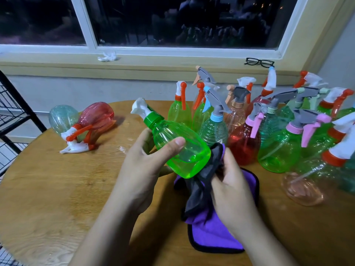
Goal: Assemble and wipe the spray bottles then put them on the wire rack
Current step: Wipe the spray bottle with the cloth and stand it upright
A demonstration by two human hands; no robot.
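My left hand (143, 166) grips a bright green spray bottle (189, 159) with a white trigger head, tilted so the nozzle points up and left. My right hand (233, 186) holds a bunched purple cloth with black edging (214, 235) against the bottle's base; the rest of the cloth hangs down onto the round wooden table (57, 189). Several assembled spray bottles (276, 150) in green, red and clear stand crowded at the right. A clear bottle (61, 117) and a red bottle (97, 117) lie on their sides at the left. The black wire rack (11, 116) stands at the left edge.
Loose white and orange trigger heads (76, 141) lie in front of the two lying bottles. On the window sill behind the table are a crumpled tissue (107, 56) and black glasses (259, 62). An orange-tinted bottle (303, 189) lies near the table's right edge.
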